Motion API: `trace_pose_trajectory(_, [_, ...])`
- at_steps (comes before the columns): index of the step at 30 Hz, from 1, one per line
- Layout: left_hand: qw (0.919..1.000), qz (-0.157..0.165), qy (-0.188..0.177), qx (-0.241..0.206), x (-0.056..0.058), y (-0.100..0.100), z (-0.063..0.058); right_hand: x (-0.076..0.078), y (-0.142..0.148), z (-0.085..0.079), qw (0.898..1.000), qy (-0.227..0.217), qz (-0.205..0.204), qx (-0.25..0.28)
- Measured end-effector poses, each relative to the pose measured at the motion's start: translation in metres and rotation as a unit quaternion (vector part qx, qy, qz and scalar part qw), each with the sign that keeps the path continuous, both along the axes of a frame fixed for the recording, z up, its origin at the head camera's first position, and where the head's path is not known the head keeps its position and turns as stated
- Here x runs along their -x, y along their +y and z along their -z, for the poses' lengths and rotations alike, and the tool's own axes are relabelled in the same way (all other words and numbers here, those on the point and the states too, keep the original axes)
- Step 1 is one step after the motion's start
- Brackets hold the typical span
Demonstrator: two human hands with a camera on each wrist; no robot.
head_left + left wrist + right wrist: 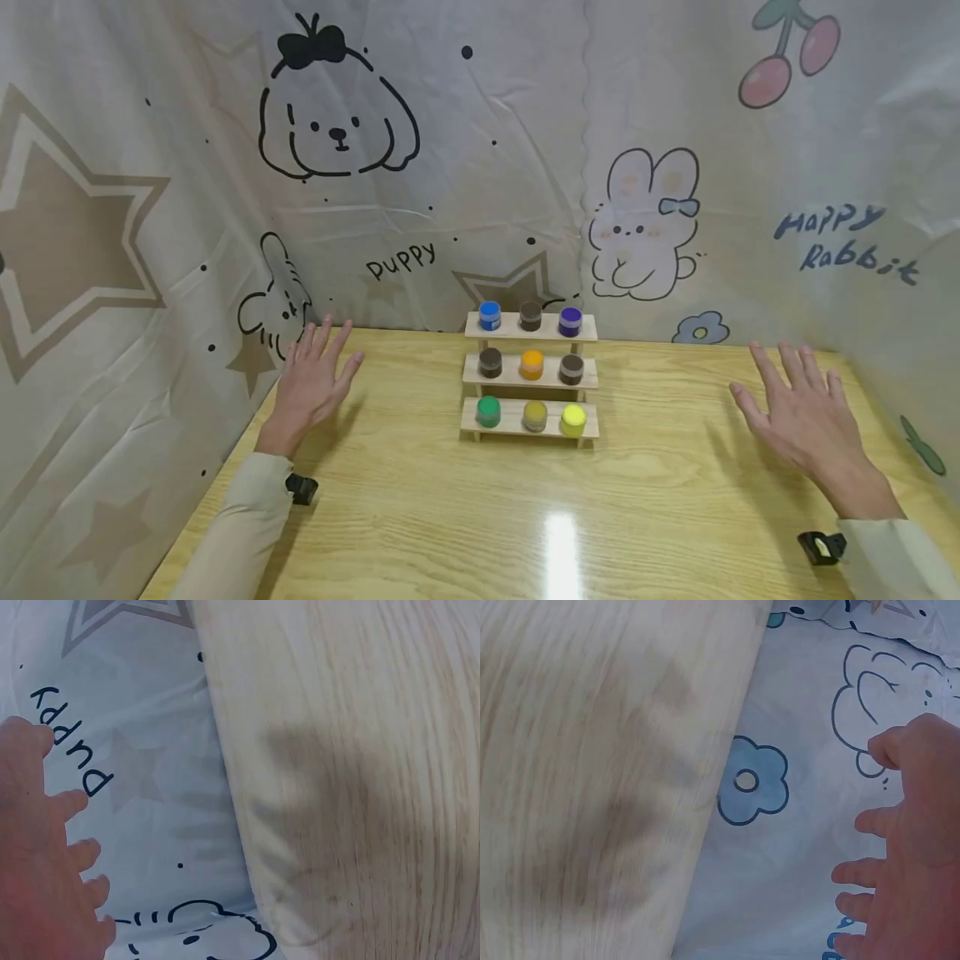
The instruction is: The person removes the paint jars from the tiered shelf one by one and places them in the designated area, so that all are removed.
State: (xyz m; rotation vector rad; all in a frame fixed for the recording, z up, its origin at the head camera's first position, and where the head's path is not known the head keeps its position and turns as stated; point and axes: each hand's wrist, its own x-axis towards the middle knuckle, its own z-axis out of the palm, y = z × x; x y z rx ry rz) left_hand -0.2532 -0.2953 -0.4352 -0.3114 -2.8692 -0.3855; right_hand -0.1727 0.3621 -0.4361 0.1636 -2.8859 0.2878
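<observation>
A small three-tier wooden rack [472, 382] stands toward the back of the table, bearing little paint pots in rows of three. On its top step are a blue pot [490, 316], a dark brown pot [530, 316] and a purple pot [570, 322]. An orange pot [532, 365] sits between two dark ones on the middle step. Along the bottom are a green pot [488, 412], a mustard pot [535, 416] and a bright yellow pot [573, 421]. My left hand [311, 379] is held out left of the rack, fingers spread, holding nothing. Far to its right, my right hand [806, 417] does likewise.
The pale wooden table [420, 517] ends at a hanging cloth [510, 167] printed with a puppy, a rabbit and stars. The cloth also encloses the left and right sides. Black wrist cameras [302, 489] sit at both cuffs.
</observation>
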Motion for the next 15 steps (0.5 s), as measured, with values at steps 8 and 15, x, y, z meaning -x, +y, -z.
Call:
trace_pose_trajectory(8, [0.9996, 0.007, -0.001, -0.027, -0.014, 0.007, -0.001, -0.003, -0.020, -0.008, 0.999, 0.022, -0.018, 0.046])
trace_pose_trajectory(15, [0.9949, 0.039, 0.027, -0.089, -0.025, 0.039, 0.008, 0.004, -0.047, -0.018, 0.983, 0.064, -0.068, 0.158])
